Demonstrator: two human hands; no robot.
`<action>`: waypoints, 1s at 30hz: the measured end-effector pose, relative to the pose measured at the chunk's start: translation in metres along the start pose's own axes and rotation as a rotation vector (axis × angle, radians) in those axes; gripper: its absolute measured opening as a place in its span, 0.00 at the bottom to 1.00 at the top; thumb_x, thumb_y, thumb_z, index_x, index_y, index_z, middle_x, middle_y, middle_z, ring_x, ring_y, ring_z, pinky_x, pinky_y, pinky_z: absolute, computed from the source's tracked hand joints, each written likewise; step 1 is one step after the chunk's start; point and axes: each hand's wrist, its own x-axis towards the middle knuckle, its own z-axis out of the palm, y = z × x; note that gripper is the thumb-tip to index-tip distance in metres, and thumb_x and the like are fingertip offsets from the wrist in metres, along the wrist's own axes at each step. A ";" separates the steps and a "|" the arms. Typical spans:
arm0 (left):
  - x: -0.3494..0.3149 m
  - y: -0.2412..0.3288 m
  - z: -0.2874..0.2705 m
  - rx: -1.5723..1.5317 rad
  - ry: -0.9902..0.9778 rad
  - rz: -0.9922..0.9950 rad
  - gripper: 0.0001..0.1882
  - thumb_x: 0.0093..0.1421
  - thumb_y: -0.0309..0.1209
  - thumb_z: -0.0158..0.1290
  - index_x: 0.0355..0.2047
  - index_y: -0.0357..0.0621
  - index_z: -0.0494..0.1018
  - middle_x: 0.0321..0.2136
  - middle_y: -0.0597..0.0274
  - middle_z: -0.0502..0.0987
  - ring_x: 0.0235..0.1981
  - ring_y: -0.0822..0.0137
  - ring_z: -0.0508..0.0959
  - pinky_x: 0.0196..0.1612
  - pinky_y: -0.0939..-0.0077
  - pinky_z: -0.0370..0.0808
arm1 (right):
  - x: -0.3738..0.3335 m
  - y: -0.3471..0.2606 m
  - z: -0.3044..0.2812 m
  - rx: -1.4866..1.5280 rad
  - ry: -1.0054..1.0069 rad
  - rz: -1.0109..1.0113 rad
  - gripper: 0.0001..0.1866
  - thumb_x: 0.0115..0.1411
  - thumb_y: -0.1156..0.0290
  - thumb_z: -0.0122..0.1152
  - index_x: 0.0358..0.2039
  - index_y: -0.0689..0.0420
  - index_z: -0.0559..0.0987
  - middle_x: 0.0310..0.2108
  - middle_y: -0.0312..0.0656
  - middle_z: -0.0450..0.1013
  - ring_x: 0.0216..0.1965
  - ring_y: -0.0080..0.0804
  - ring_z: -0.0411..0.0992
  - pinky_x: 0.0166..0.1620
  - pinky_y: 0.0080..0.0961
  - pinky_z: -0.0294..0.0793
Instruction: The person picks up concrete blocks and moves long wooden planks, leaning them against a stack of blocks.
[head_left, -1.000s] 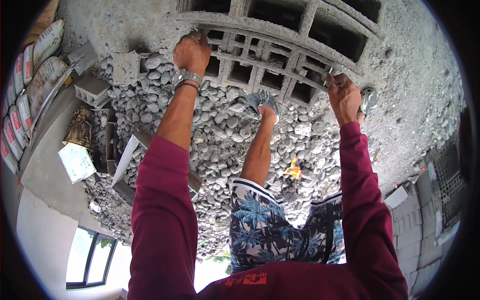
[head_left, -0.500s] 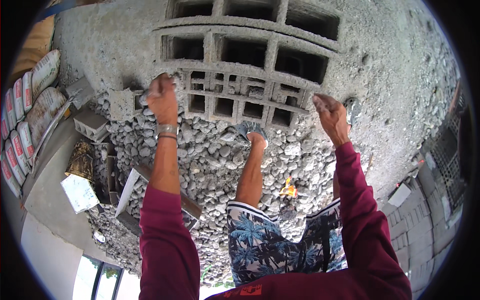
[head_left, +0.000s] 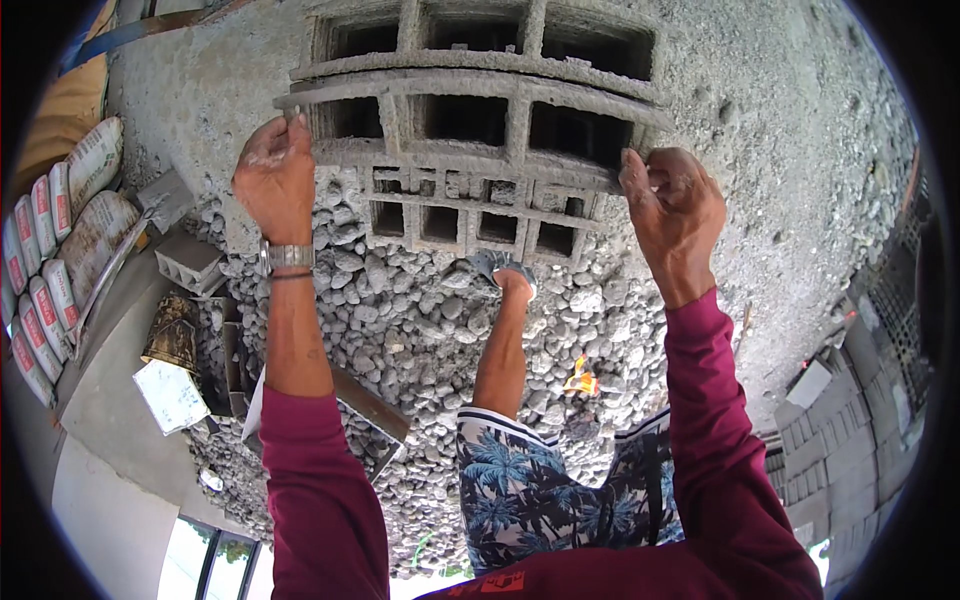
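Since the frame half a second earlier, both hands had moved forward, away from the wearer, and the left had swung outward; they had left the sides of the low near blocks for the ends of the grey middle block.

The middle block (head_left: pixel 517 125), a long hollow concrete one, lay between the far block (head_left: pixel 410 28) and the near blocks (head_left: pixel 468 222), its hollows facing up. The left hand (head_left: pixel 275 180) was at its left end, fingers bent inward; the right hand (head_left: pixel 675 220) was at its right end, thumb toward the corner and fingers curled. Whether either was gripping tightly, I cannot tell.

A good hold here seemed to call for matching grips at both ends, fingers well under the rim, and an even, level pull, since rough concrete could scrape skin or crumble at a corner.

The far block's edge ran close along the middle block's far side, leaving little finger room there. On the near side, a shod foot (head_left: pixel 500 268) stood just beside the near blocks, on loose gravel (head_left: pixel 400 340) that might shift underfoot. The flat concrete ground (head_left: pixel 780 180) to the right looked like the roomiest side; a broken block (head_left: pixel 240 232) sat near the left wrist.
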 end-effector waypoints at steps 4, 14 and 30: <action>-0.052 -0.002 -0.035 0.080 0.001 -0.040 0.11 0.53 0.31 0.62 0.32 0.34 0.79 0.25 0.57 0.81 0.25 0.67 0.80 0.31 0.74 0.75 | -0.033 -0.010 -0.030 0.086 -0.085 0.086 0.09 0.56 0.72 0.66 0.27 0.62 0.76 0.22 0.40 0.73 0.23 0.25 0.72 0.26 0.20 0.69; -0.166 -0.060 0.005 0.035 -0.272 -0.272 0.10 0.52 0.32 0.61 0.29 0.38 0.78 0.25 0.53 0.80 0.25 0.57 0.79 0.30 0.68 0.75 | -0.140 0.062 -0.001 0.222 -0.352 0.451 0.12 0.57 0.69 0.66 0.25 0.64 0.75 0.21 0.40 0.73 0.23 0.23 0.70 0.28 0.20 0.69; -0.120 -0.067 0.052 -0.001 -0.199 -0.286 0.11 0.52 0.36 0.60 0.29 0.40 0.79 0.25 0.54 0.80 0.26 0.54 0.80 0.31 0.65 0.74 | -0.126 0.086 0.053 0.210 -0.329 0.466 0.12 0.58 0.67 0.64 0.28 0.65 0.77 0.21 0.40 0.74 0.23 0.20 0.70 0.28 0.19 0.69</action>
